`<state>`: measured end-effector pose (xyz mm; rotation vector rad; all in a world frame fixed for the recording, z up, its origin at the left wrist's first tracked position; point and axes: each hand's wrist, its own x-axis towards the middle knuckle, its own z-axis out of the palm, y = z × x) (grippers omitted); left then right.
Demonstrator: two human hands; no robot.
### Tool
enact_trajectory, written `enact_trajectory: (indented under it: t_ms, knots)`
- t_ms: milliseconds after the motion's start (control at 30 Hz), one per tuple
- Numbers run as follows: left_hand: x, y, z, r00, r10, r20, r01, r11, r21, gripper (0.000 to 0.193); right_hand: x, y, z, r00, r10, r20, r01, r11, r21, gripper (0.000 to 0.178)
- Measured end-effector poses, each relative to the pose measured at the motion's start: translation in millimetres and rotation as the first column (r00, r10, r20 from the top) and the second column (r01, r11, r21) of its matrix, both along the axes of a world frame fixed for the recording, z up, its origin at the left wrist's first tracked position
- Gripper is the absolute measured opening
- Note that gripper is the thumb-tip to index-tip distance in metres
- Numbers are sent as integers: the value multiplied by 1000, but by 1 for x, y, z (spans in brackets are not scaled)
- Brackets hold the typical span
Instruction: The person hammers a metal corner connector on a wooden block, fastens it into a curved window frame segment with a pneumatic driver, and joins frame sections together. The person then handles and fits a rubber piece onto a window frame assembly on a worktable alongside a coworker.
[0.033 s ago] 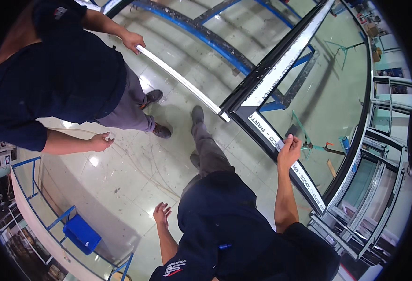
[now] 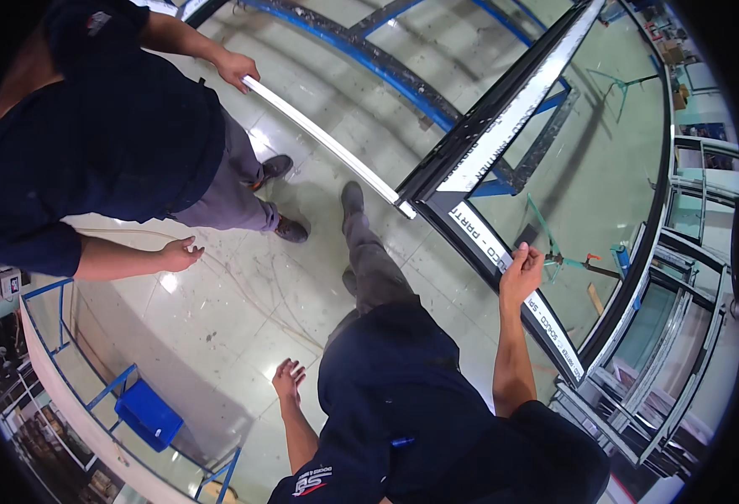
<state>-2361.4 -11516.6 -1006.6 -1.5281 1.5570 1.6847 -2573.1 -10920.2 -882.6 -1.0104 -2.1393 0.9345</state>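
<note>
My right hand [image 2: 522,275] grips the near side of a large black window frame [image 2: 439,220], its fingers closed over the profile, which carries white printed protective tape [image 2: 546,321]. My left hand [image 2: 289,380] hangs free over the floor, empty, with loosely bent fingers apart. At the left, a co-worker's hand [image 2: 237,70] holds one end of a long white strip [image 2: 327,144]. The strip's other end meets the corner of the frame. That co-worker's other hand [image 2: 183,254] is held out low, and I cannot make out whether anything is in it.
Blue metal supports [image 2: 361,52] stand beyond and under the frame. A green stand with a clamp [image 2: 584,263] shows within the frame opening. At the lower left is a blue bin [image 2: 149,414] by a blue-railed cart. Metal frames [image 2: 651,370] are stacked at the right. A hose crosses the tiled floor.
</note>
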Motion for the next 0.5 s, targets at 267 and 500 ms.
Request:
enact_trajectory:
  t_ms: [267, 500]
  knots:
    - [-106, 21, -3, 958, -100, 269, 108, 994, -15, 49, -13, 13, -25, 931, -55, 361, -51, 959, 278, 30]
    - [-218, -32, -17, 997, 76, 23, -80, 938, 338, 58, -52, 2, -51, 775, -145, 615, 1, 974, 228, 41]
